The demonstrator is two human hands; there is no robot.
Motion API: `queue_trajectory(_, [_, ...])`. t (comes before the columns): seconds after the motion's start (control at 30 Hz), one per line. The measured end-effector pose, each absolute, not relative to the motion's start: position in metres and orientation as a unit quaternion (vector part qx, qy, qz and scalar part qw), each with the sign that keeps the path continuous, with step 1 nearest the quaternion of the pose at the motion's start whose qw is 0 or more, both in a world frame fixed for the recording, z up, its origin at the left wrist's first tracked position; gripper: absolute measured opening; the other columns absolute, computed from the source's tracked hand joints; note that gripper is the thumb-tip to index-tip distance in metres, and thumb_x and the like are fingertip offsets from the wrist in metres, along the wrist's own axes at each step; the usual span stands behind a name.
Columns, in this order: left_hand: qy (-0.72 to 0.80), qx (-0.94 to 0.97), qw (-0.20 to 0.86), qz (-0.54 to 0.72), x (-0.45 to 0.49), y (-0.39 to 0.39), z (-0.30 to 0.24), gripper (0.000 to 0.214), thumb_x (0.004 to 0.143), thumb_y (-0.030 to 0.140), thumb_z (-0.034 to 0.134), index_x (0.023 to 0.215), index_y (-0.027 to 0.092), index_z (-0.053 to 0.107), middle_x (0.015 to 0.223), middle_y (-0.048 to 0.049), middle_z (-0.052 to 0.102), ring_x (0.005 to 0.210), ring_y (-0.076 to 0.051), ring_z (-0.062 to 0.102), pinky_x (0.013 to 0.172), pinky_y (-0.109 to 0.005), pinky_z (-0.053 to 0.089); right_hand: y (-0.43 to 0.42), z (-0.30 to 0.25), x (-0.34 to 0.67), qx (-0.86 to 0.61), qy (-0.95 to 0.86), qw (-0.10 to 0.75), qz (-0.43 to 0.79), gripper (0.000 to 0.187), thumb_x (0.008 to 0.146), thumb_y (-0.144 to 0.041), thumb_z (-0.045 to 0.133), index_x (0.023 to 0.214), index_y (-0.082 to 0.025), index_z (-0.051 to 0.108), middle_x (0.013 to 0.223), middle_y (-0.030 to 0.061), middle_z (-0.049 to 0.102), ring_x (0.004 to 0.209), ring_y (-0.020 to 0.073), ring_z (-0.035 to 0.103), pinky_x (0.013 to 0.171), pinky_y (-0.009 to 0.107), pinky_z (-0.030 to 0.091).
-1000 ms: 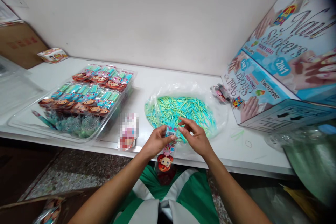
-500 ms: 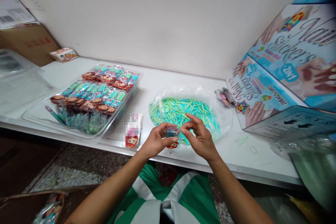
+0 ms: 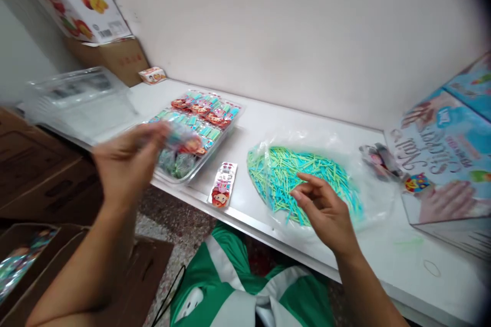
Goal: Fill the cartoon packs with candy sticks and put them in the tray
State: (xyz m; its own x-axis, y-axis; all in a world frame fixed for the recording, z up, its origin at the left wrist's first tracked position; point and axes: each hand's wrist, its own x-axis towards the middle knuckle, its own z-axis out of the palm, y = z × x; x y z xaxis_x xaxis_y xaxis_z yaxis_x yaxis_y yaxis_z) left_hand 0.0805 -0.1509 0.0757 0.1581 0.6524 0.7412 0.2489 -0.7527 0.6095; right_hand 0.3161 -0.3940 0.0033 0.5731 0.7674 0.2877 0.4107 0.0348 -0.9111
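My left hand (image 3: 128, 156), smeared by motion, is raised at the front left corner of the clear plastic tray (image 3: 186, 180). Its fingers pinch a small printed packet (image 3: 186, 139) with a red-haired cartoon figure, seen in front of similar packets (image 3: 220, 115) lying in rows in the tray. My right hand (image 3: 324, 209) hovers over a clear bag of thin green and blue sticks (image 3: 307, 163). Thumb and forefinger are apart there, and nothing shows between them. Between tray and bag, a flat printed packet (image 3: 223, 184) lies on the white table (image 3: 264, 112).
Blue-and-white nail sticker boxes (image 3: 441, 138) stand at the right, beside a dark packet (image 3: 379, 161). A clear plastic lid (image 3: 84, 97) is at the left near a brown carton (image 3: 125, 61) and a small box (image 3: 152, 75). Below left, an open carton (image 3: 72, 235) holds shiny packets.
My left hand has carried the packet from in front of the stick bag leftward to the tray. My right hand has parted from it and stays by the sticks. The view has turned left.
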Motion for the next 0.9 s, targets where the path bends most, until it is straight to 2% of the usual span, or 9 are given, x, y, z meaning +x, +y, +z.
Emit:
queue_trajectory(0.07, [0.368,0.674,0.024,0.641,0.057,-0.105,0.083,0.036,0.082,0.034,0.06,0.105,0.007,0.065,0.101,-0.0063,0.069,0.09,-0.016,0.063,0.084,-0.032,0.048,-0.394,0.0,0.319,-0.697,-0.408,0.572,0.147,0.034,0.082,-0.029,0.06,0.115,-0.024,0.055,0.083,0.0016,0.06,0.073,0.0141,0.058,0.068,0.03,0.05])
queue_trajectory(0.17, [0.495,0.654,-0.085,0.565,0.031,-0.046,0.077,0.038,0.09,0.035,0.048,0.107,0.004,0.063,0.103,-0.0074,0.068,0.094,-0.014,0.06,0.088,-0.031,0.044,-0.393,-0.005,0.317,-0.709,-0.4,0.56,0.15,0.035,0.081,-0.032,0.06,0.115,-0.024,0.055,0.083,0.0026,0.061,0.071,0.0148,0.058,0.066,0.03,0.05])
queue_trajectory(0.3, [0.633,0.666,-0.073,0.388,0.021,-0.013,0.045,0.038,0.092,0.036,0.041,0.117,0.012,0.058,0.113,-0.0068,0.064,0.103,-0.018,0.058,0.09,-0.032,0.04,-0.392,-0.008,0.314,-0.719,-0.429,0.527,0.146,0.034,0.082,-0.033,0.059,0.115,-0.025,0.055,0.084,0.003,0.061,0.074,0.0156,0.059,0.067,0.031,0.05])
queue_trajectory(0.47, [0.721,0.659,-0.034,0.21,0.025,-0.013,0.006,0.051,0.085,0.05,0.041,0.112,0.01,0.06,0.108,-0.0183,0.063,0.102,-0.034,0.056,0.081,-0.043,0.04,-0.395,-0.01,0.317,-0.747,-0.436,0.485,0.126,0.031,0.084,-0.034,0.057,0.114,-0.026,0.057,0.084,0.0018,0.061,0.073,0.0148,0.059,0.067,0.029,0.049])
queue_trajectory(0.6, [0.702,0.697,-0.047,0.137,0.025,-0.01,-0.007,0.064,0.086,0.056,0.025,0.109,0.009,0.063,0.099,-0.0234,0.064,0.1,-0.038,0.056,0.085,-0.048,0.036,-0.396,-0.012,0.319,-0.757,-0.449,0.46,0.12,0.027,0.084,-0.035,0.056,0.11,-0.026,0.058,0.082,0.0013,0.061,0.07,0.0141,0.059,0.064,0.027,0.048])
queue_trajectory(0.77, [0.65,0.757,-0.053,0.033,0.02,-0.01,-0.012,0.071,0.088,0.053,0.014,0.094,0.009,0.07,0.1,-0.0256,0.064,0.11,-0.039,0.049,0.098,-0.057,0.018,-0.396,-0.014,0.32,-0.76,-0.466,0.437,0.115,0.026,0.085,-0.035,0.055,0.109,-0.025,0.06,0.088,0.0031,0.065,0.074,0.0156,0.061,0.064,0.027,0.049])
queue_trajectory(0.9, [0.62,0.781,-0.064,0.032,0.019,-0.023,-0.016,0.077,0.085,0.062,0.015,0.089,0.008,0.07,0.107,-0.0273,0.061,0.115,-0.042,0.042,0.095,-0.058,0.021,-0.401,-0.015,0.322,-0.761,-0.481,0.42,0.115,0.025,0.086,-0.035,0.053,0.107,-0.026,0.062,0.094,0.0042,0.066,0.079,0.0175,0.062,0.062,0.027,0.051])
